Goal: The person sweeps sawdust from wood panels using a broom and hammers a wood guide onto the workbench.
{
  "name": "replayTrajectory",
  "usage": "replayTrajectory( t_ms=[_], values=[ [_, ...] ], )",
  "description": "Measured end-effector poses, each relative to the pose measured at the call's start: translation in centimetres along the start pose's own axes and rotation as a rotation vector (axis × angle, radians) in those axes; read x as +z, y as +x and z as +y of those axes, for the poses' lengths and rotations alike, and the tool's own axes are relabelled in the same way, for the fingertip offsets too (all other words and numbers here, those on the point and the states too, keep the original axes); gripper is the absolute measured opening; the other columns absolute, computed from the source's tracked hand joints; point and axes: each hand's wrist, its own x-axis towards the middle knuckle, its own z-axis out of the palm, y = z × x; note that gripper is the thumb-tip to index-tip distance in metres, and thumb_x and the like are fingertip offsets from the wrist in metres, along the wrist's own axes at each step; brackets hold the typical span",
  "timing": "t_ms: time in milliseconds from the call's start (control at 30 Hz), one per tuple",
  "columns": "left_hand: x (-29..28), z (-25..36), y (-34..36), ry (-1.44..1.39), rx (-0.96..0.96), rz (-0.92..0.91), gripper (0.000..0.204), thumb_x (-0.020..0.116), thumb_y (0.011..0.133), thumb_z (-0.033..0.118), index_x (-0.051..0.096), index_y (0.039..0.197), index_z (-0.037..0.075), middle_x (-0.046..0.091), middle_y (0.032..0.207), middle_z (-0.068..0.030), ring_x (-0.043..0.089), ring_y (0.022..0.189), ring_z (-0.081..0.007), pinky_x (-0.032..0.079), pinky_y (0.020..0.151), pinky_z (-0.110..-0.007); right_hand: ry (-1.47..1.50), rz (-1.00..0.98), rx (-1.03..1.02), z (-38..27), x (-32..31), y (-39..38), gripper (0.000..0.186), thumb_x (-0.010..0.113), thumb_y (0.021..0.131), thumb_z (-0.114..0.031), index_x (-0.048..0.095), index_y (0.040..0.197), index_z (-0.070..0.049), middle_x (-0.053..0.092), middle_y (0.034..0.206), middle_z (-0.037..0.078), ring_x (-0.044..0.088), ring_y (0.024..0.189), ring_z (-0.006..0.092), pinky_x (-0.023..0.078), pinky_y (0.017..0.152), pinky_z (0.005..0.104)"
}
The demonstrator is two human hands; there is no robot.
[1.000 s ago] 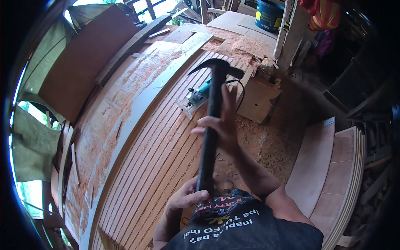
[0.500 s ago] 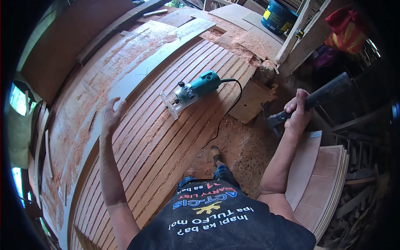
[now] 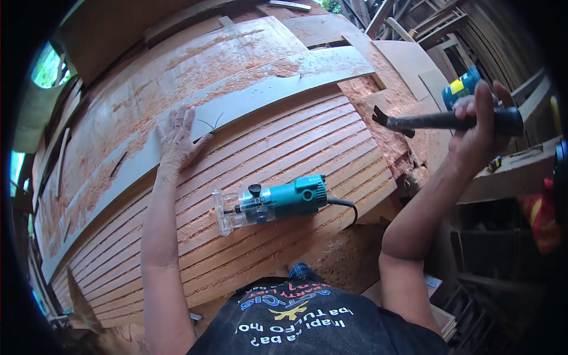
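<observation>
My left hand (image 3: 177, 141) lies with its fingers spread on a long pale board (image 3: 266, 93). This board rests along the far side of a grooved wooden panel (image 3: 307, 136). My right hand (image 3: 476, 127) is wrapped round the dark handle of a claw hammer (image 3: 423, 122). The hammer is raised at the right, its head pointing left toward the panel. On the grooves between my arms lies a teal trim router (image 3: 290, 198) with a clear plastic base, touched by neither hand. Its black cord (image 3: 349, 204) drops off the panel's near edge.
Orange sawdust covers the large sheet (image 3: 148, 83) beyond the pale board. A dark blue bucket (image 3: 464, 86) stands behind my right hand. A wooden beam (image 3: 520, 174) and a red and yellow bag (image 3: 541, 219) are at the far right.
My left hand has come down onto the pale board. My right hand has lifted the hammer up and forward. The whole view has turned, so the panel and router sit at a different angle.
</observation>
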Motion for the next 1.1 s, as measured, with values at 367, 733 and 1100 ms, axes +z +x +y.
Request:
replayTrajectory(
  t_ms=[367, 733, 1100],
  values=[
    [0.5, -0.2, 0.4, 0.051, -0.025, -0.014, 0.093, 0.044, 0.074, 0.077, 0.021, 0.146, 0.023, 0.016, 0.153, -0.0028, 0.012, 0.141, -0.0266, 0.009, 0.11, -0.06, -0.125, -0.572, -0.152, 18.1, 17.2, 0.7, 0.017, 0.067, 0.072, 0.0, 0.059, 0.087, -0.006, 0.051, 0.069, -0.003, 0.046, 0.062, 0.0059, 0.041, 0.057, 0.0221],
    [1.0, -0.6, 0.1, 0.032, -0.036, -0.016, 0.093, 0.045, 0.072, 0.078, 0.022, 0.146, 0.026, 0.015, 0.153, -0.0016, 0.012, 0.141, -0.0258, 0.006, 0.111, -0.058, -0.313, -0.745, -0.227, 18.3, 22.9, -5.3, 0.02, 0.067, 0.065, -0.009, 0.061, 0.084, -0.009, 0.062, 0.077, 0.012, 0.061, 0.07, 0.027, 0.048, 0.062, 0.0373],
    [1.3, -0.9, -0.3, 0.034, -0.024, -0.03, 0.094, 0.044, 0.074, 0.077, 0.019, 0.147, 0.024, 0.013, 0.154, -0.0018, 0.011, 0.142, -0.027, 0.007, 0.111, -0.059, -0.196, -0.91, -0.021, 16.9, 22.8, -4.9, 0.022, 0.067, 0.065, -0.006, 0.062, 0.086, -0.007, 0.06, 0.071, 0.006, 0.057, 0.063, 0.0155, 0.046, 0.06, 0.0272]
  ],
)
